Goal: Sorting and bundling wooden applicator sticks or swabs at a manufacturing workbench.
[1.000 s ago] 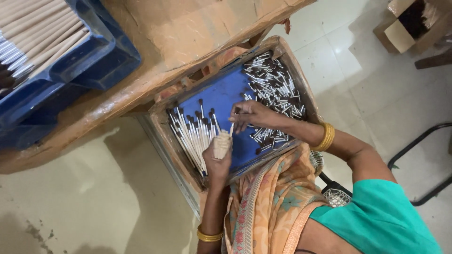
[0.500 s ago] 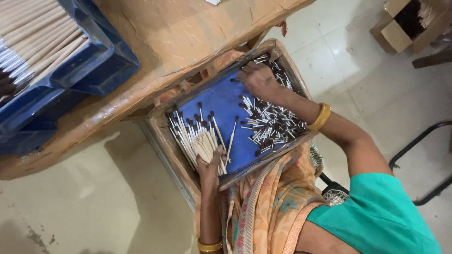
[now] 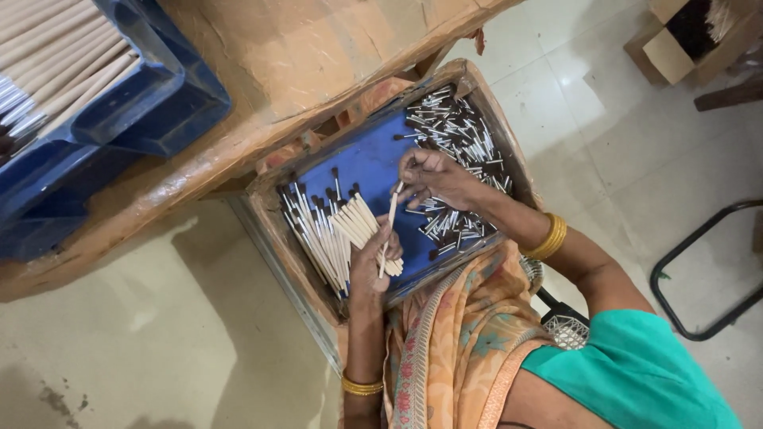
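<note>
A wooden-rimmed tray [image 3: 269, 229] with a blue floor lies across my lap. My left hand [image 3: 372, 268] grips the lower end of a thin pale stick [image 3: 390, 226] that stands up over the tray. My right hand [image 3: 435, 178] pinches the stick's upper end; whether it also holds a small piece I cannot tell. Under my left hand lies a row of long pale sticks with dark tips [image 3: 322, 226]. A heap of short white pieces with dark ends [image 3: 459, 131] fills the tray's right side, beneath my right wrist.
A blue plastic crate [image 3: 151, 103] with several long pale sticks sits on a brown paper-covered table [image 3: 318, 48] above the tray. An open cardboard box [image 3: 671, 48] stands on the tiled floor at the top right. A black metal frame [image 3: 699, 270] is at the right.
My right hand went out to the heap of short pieces and has come back to the stick's top. My left hand now holds one upright stick instead of a bundle.
</note>
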